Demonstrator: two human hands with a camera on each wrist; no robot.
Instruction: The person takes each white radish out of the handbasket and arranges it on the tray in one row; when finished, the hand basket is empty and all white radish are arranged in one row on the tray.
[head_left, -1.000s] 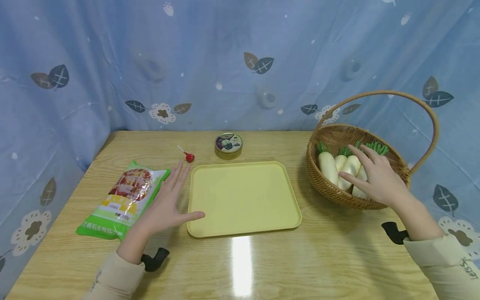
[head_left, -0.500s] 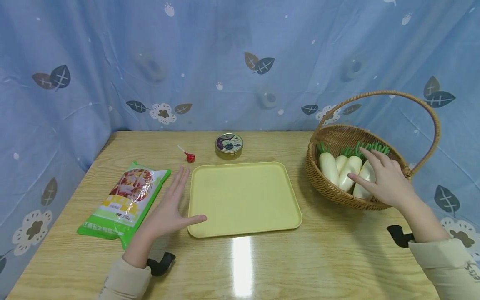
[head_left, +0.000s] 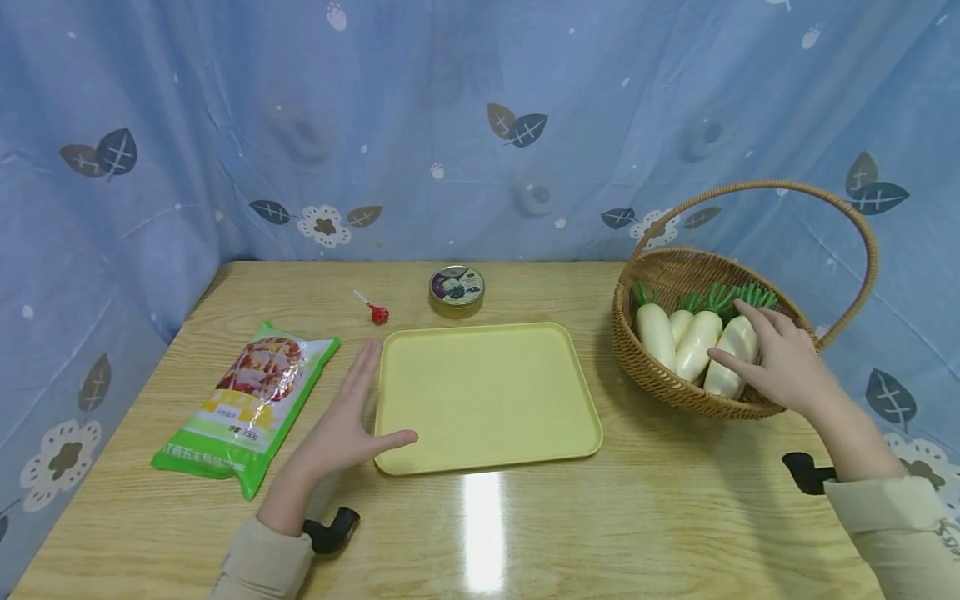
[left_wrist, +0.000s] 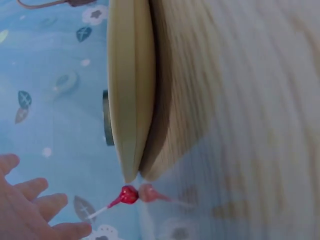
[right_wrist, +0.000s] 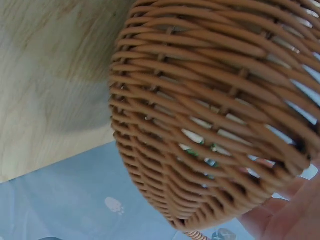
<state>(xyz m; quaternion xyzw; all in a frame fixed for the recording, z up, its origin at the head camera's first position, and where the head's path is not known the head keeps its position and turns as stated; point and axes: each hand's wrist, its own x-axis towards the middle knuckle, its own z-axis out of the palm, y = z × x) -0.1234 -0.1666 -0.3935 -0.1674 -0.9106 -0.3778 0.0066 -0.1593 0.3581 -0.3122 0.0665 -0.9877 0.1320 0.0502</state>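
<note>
My right hand (head_left: pixel 791 367), its fingers spread, hovers over the right part of a wicker basket (head_left: pixel 652 379). Several white radishes (head_left: pixel 656 335) with green tops lie inside, the rightmost radish (head_left: pixel 733 354) nearest my thumb. From the right wrist view, the basket's woven side (right_wrist: pixel 200 90) covers most of the contents, with part of my hand (right_wrist: pixel 287 215) at the lower right. Over the left edge of a yellow tray (head_left: pixel 487 400), my left hand (head_left: pixel 337 433) has straight fingers and the thumb held out sideways. Neither hand holds anything.
Left of the tray lies a green-and-white food bag (head_left: pixel 258 387). A red lollipop (head_left: pixel 379 315) and a round tin (head_left: pixel 457 290) sit behind the tray. The basket's tall handle (head_left: pixel 780 185) arches up at the right. A blue curtain (head_left: pixel 435 100) hangs along the table's back.
My right hand has moved right across the basket, uncovering more of the radishes. The left hand has shifted slightly right and nearer to me. The objects stay in place.
</note>
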